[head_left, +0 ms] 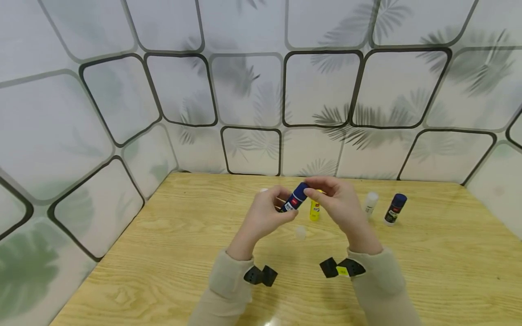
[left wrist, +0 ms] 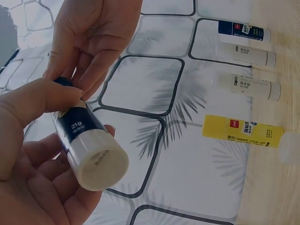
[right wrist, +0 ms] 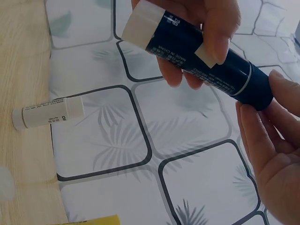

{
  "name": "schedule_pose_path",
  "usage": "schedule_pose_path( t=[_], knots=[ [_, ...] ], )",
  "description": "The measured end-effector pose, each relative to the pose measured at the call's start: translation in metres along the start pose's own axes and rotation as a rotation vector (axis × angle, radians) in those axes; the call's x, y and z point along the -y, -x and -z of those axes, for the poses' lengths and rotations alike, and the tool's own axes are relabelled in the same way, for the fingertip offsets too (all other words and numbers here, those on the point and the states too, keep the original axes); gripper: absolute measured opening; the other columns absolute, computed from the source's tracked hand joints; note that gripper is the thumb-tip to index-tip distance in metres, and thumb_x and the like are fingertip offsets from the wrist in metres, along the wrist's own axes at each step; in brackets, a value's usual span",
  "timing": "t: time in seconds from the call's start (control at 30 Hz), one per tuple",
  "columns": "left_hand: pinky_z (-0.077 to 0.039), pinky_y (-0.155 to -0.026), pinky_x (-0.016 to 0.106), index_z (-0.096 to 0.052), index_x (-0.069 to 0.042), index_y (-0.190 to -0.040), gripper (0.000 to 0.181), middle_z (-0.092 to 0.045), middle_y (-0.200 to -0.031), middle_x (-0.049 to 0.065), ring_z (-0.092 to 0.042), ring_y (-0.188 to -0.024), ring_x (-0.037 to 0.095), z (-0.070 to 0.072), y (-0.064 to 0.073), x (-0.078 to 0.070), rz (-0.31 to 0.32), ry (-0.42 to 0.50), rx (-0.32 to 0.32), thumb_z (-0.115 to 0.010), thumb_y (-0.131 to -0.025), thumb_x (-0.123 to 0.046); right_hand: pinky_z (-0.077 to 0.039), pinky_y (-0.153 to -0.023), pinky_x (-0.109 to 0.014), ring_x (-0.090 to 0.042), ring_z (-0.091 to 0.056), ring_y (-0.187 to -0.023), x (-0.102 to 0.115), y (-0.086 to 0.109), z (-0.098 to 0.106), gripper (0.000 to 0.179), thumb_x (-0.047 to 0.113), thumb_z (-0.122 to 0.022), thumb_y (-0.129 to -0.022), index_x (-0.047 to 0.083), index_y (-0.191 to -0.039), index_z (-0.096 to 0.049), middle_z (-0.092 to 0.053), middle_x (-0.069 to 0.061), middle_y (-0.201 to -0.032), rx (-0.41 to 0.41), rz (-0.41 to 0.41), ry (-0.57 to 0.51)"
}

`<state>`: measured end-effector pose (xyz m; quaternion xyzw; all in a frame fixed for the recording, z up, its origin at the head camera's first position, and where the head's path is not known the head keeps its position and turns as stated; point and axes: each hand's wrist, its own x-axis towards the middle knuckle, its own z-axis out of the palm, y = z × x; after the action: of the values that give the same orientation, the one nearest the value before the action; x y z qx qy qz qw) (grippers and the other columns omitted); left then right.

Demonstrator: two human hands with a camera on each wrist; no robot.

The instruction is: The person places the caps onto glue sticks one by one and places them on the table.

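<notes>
A navy glue stick (head_left: 294,200) with a white base is held up between both hands. My left hand (head_left: 264,212) grips its barrel, thumb along one side and fingers round the other. The white base (left wrist: 101,161) faces the camera in the left wrist view, with "21g" printed above it. My right hand (head_left: 340,201) pinches the navy cap (right wrist: 257,89) at the other end between thumb and fingers. In the right wrist view the cap sits against the barrel, a thin pale line between them. A small pale patch (right wrist: 206,57) shows on the barrel beside a left-hand finger.
Behind the hands a yellow glue stick (head_left: 315,212) stands upright on the wooden table (head_left: 171,253). White glue sticks (left wrist: 248,86) and another navy glue stick (head_left: 395,209) stand nearby. A small translucent round piece (head_left: 301,232) lies in front. Patterned curtain (head_left: 248,90) surrounds the table's back and sides.
</notes>
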<state>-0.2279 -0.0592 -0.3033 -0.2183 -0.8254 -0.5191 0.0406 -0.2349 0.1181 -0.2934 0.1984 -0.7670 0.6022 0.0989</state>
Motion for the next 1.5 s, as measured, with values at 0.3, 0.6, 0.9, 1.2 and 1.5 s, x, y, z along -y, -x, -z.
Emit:
schedule_pose_path(
  t=[0.3,0.6,0.9,1.2,1.5],
  knots=[
    [-0.047,-0.059,0.023,-0.058,-0.007,-0.091,0.021,-0.059,-0.080,0.000,-0.057,-0.073,0.011,-0.001,-0.001,0.000,0.035,-0.045,0.019,-0.070,-0.074,-0.009,-0.048,-0.075,-0.024,-0.013,-0.058,-0.087,0.002,0.001,-0.006,0.027,0.007,-0.062,-0.081,-0.004,-0.106,-0.060,-0.061,-0.016,-0.099,0.021,0.027,-0.019],
    [-0.047,-0.062,0.024,-0.058,-0.008,-0.090,0.020,-0.059,-0.080,-0.002,-0.056,-0.075,0.011,0.000,-0.001,0.001,0.038,-0.079,0.007,-0.070,-0.074,-0.011,-0.047,-0.076,-0.025,-0.015,-0.058,-0.089,0.000,0.000,-0.008,0.027,0.008,-0.061,-0.082,-0.004,-0.107,-0.059,-0.060,-0.017,-0.101,0.032,0.038,-0.021],
    [-0.046,-0.065,0.026,-0.058,-0.008,-0.090,0.022,-0.060,-0.081,-0.002,-0.056,-0.077,0.013,0.001,-0.002,0.004,0.044,-0.089,-0.037,-0.071,-0.073,-0.013,-0.047,-0.074,-0.025,-0.014,-0.056,-0.090,-0.005,0.003,-0.001,0.028,0.016,-0.058,-0.086,-0.002,-0.108,-0.058,-0.059,-0.012,-0.102,0.023,0.037,0.081],
    [-0.047,-0.065,0.028,-0.058,-0.005,-0.094,0.026,-0.060,-0.085,0.001,-0.057,-0.080,0.015,0.000,-0.003,0.007,0.068,-0.086,-0.096,-0.071,-0.073,-0.015,-0.048,-0.074,-0.032,-0.021,-0.058,-0.087,-0.021,0.014,0.017,0.024,0.015,-0.056,-0.088,-0.001,-0.104,-0.060,-0.062,-0.012,-0.097,0.004,0.067,0.299],
    [-0.047,-0.066,0.029,-0.058,-0.005,-0.091,0.024,-0.060,-0.084,0.003,-0.058,-0.080,0.017,-0.004,-0.005,0.012,0.078,-0.093,-0.138,-0.072,-0.073,-0.013,-0.048,-0.075,-0.032,-0.023,-0.057,-0.089,-0.027,0.021,0.036,0.027,0.019,-0.054,-0.089,-0.001,-0.106,-0.059,-0.061,-0.013,-0.099,-0.009,0.035,0.385]
  ],
)
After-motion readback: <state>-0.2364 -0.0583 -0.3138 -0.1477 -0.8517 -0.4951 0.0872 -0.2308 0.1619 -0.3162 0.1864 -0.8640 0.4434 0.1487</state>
